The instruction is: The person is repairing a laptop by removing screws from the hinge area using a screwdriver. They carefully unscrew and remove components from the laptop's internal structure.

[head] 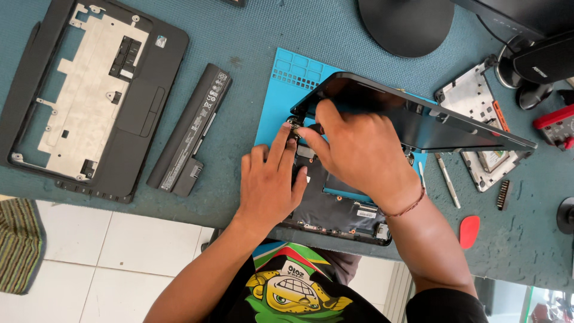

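Head camera looks straight down on a teal felt-covered workbench point(269, 30), and the biggest piece on it is the stripped laptop palmrest frame point(89, 96) lying face-up at far left, well apart from the action. Centre stage, a blue silicone work mat point(281, 96) carries the opened laptop: its dark lid point(418, 122) is tilted up and its base with the bare circuit board point(335, 209) sits at the near table edge. A long black battery pack point(191, 128) lies between frame and mat.

Now the hands, close together at the lid's left hinge point(294, 127). The left hand point(269, 185) presses flat on the base, fingers stretched to the hinge. The right hand point(359, 149) is curled over the same corner, fingertips pinched on something small; what exactly, I cannot tell.

Risk, as I judge it: the lid has no visible prop, so a slip could drop it onto the board or strain the hinge. The base also overhangs the edge, and loose screws could roll off.

Smaller items: a hard drive in its caddy point(478, 125) at right, a metal tool point(447, 179), a red pick point(469, 230). Below the bench, white floor tiles point(119, 257) and a striped mat point(18, 245).
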